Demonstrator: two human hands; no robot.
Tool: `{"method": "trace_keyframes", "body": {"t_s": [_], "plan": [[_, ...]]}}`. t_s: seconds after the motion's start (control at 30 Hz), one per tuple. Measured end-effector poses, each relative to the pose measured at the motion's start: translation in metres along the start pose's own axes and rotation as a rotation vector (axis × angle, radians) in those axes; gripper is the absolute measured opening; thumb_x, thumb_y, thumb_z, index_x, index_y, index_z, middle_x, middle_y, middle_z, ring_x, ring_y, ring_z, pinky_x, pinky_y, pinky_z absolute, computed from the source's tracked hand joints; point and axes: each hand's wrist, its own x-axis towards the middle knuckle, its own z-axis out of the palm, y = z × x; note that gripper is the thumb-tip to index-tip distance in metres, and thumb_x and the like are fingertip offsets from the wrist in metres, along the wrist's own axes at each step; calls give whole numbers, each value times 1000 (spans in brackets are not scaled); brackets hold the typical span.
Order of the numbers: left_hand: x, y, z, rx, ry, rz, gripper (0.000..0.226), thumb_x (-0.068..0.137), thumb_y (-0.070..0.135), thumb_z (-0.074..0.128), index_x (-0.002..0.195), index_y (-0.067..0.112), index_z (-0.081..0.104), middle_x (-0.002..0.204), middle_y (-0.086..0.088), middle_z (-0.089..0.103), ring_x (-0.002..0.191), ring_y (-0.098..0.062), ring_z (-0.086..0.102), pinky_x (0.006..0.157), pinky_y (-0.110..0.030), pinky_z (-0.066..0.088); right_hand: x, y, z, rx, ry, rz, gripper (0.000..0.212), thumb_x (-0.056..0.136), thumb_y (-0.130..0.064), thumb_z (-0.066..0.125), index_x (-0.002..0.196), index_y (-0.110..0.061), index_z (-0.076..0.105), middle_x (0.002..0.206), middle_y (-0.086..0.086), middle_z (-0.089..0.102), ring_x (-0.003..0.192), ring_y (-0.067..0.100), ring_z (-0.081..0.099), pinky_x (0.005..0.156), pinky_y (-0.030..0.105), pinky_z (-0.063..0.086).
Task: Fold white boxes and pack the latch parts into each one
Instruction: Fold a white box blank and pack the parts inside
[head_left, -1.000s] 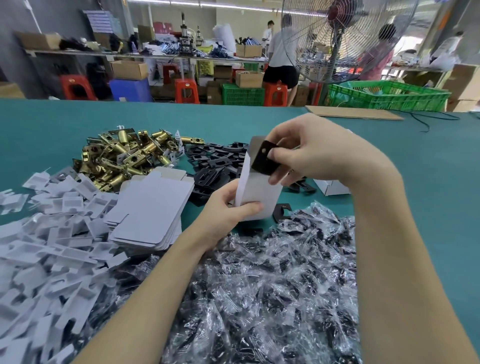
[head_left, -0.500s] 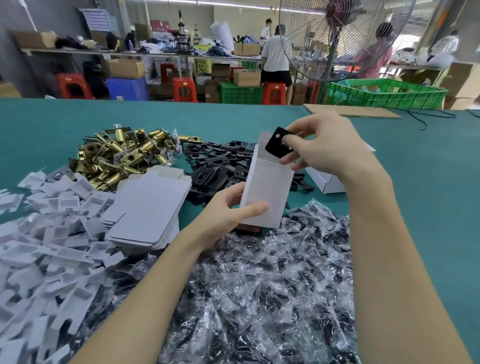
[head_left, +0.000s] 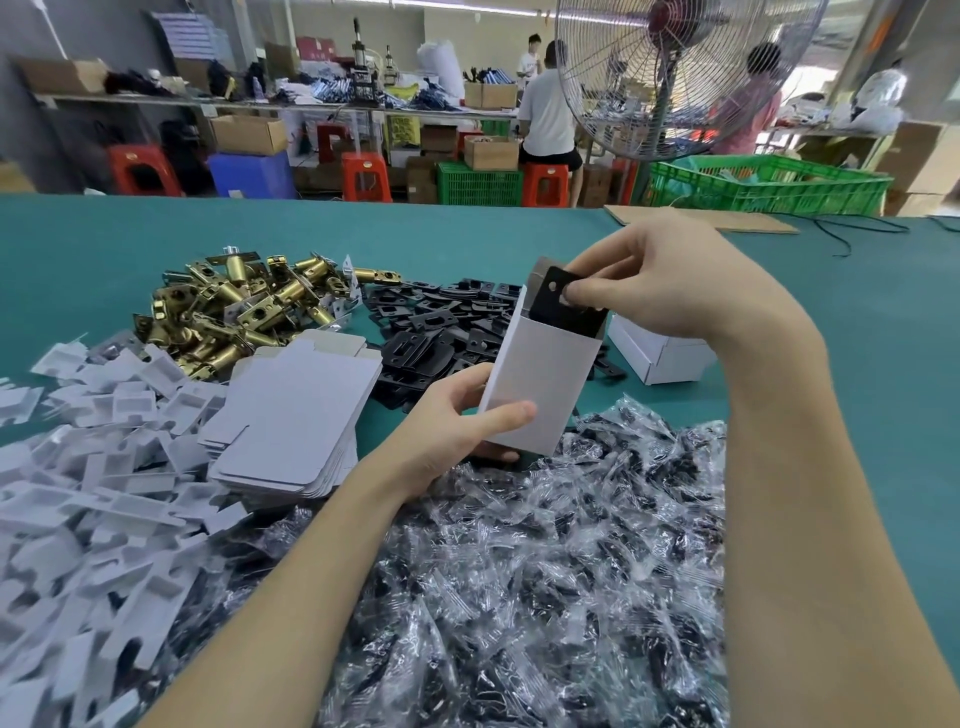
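Note:
My left hand (head_left: 457, 415) grips the lower end of a folded white box (head_left: 540, 379), held upright and tilted, its top open. My right hand (head_left: 665, 280) pinches a black latch plate (head_left: 563, 306) with a round hole; the plate's lower part sits inside the box mouth. A stack of flat white box blanks (head_left: 291, 410) lies left of the box. Brass latch bolts (head_left: 234, 306) are heaped further back, and loose black plates (head_left: 441, 332) lie behind the box.
Clear bags of black screws (head_left: 519, 571) cover the near table. White paper inserts (head_left: 78, 493) pile up at the left. A finished white box (head_left: 660, 353) lies at the right on the green table (head_left: 857, 338). A standing fan (head_left: 675, 78), green crates and seated people are beyond.
My right hand has brought the black plate down from above the box top into its open mouth. The box has tilted a little and risen slightly in my left hand.

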Motion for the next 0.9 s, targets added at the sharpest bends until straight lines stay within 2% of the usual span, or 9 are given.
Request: {"method": "trace_keyframes", "body": {"t_s": [0.23,0.33,0.4,0.5,0.57,0.7,0.77,0.83,0.9], "plan": [[0,0,1,1,29,-1,39,81,20,77,120,22,71,115,-2,74,107,-21,72,76,-34,62,-4,-9,7,-183,-222,35,12,93,-40,69,101,-46,75,97,-22,72,78,-12,59,67,11,40],[2,-1,0,3,39,-5,33,89,11,77,120,19,70,118,-6,73,107,-22,72,77,-35,62,-6,-10,4,-134,-249,29,11,94,-38,65,92,-41,75,75,-23,72,57,-10,59,61,13,42],[2,-1,0,-17,53,-11,31,90,7,74,119,17,69,117,-7,74,105,-23,73,76,-35,62,-7,-10,4,-123,-246,13,14,94,-40,63,90,-40,77,60,-18,68,56,-5,59,59,17,43],[3,-1,1,-32,63,-8,31,90,6,73,120,16,69,116,-6,74,103,-23,74,76,-35,62,-8,-13,5,-104,-228,9,16,94,-41,64,89,-38,79,75,-12,72,60,2,61,69,27,48],[3,-1,0,-42,76,-6,32,90,7,74,120,17,69,117,-6,74,105,-24,73,77,-35,62,-7,-13,8,-80,-163,-4,16,95,-38,63,87,-36,78,78,-14,73,59,0,64,67,25,49],[5,-2,-2,-139,209,-25,34,89,9,75,121,16,67,117,-5,73,104,-21,73,78,-33,62,3,-1,13,78,195,17,11,96,-33,60,85,-32,62,87,-9,70,71,10,68,60,24,49],[7,-2,-3,-188,293,-35,33,88,8,75,118,16,66,117,-6,71,99,-19,75,77,-32,62,5,8,16,-73,22,82,9,95,-30,62,86,-32,64,88,-8,70,73,11,68,64,27,51],[8,-2,-4,-209,335,-43,31,89,7,75,117,16,66,117,-7,70,94,-19,75,74,-30,62,4,15,25,-289,-365,166,5,91,-30,71,90,-35,73,83,-13,72,70,6,68,64,24,50],[9,-2,-4,-222,345,-49,30,88,7,75,115,16,66,115,-6,71,91,-17,76,71,-29,62,1,16,35,-388,-626,246,15,85,-35,81,99,-37,76,65,-20,69,54,-3,63,53,17,46]]}}
